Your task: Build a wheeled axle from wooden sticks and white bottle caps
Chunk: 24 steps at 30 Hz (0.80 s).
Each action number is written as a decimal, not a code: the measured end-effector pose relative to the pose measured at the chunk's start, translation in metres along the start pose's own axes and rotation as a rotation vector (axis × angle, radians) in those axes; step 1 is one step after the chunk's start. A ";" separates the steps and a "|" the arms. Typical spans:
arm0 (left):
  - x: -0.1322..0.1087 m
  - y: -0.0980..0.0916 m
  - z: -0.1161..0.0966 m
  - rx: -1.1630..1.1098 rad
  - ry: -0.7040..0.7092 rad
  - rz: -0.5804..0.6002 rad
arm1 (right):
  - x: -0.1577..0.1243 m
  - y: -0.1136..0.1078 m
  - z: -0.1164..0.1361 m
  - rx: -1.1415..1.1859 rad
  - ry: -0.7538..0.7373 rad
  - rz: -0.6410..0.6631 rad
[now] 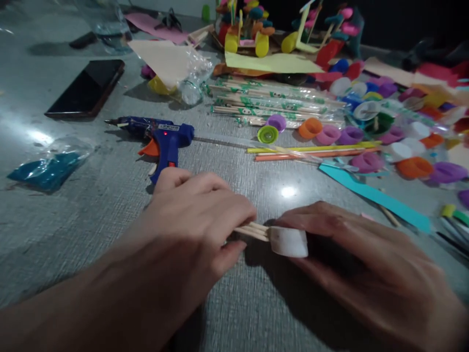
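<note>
My left hand (201, 215) is closed around a small bundle of thin wooden sticks (252, 231), whose ends poke out between thumb and fingers. Against those ends sits a white bottle cap (288, 242), its flat side turned away from the sticks. My right hand (359, 254) pinches the cap between thumb and fingers from the right. Just beyond my left hand lies a blue glue gun (170, 142) with an orange trigger, a lit red light and a clear glue stick in its back. How the sticks join the cap is hidden.
A phone (88, 89) and a bag of teal material (51, 168) lie at left. Wrapped chopsticks (274, 102) stretch across the back. Coloured bottle caps (414, 167), yellow and orange sticks (311, 150) and a turquoise strip (373, 195) spread to the right. Colourful built models (249, 29) stand behind.
</note>
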State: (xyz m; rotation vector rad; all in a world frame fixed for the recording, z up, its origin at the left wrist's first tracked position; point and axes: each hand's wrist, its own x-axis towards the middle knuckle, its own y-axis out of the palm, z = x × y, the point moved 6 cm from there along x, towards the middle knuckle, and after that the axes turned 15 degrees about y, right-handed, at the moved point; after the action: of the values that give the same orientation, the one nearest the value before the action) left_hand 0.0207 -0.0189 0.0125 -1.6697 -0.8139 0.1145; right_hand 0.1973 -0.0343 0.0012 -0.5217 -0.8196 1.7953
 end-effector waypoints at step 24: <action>0.002 -0.002 -0.001 0.006 0.012 0.025 | 0.000 -0.006 -0.002 0.078 0.061 -0.089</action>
State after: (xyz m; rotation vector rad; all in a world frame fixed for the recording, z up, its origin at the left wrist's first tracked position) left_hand 0.0217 -0.0191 0.0151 -1.6739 -0.7834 0.1236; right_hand 0.2021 -0.0322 0.0044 -0.4799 -0.7176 1.7145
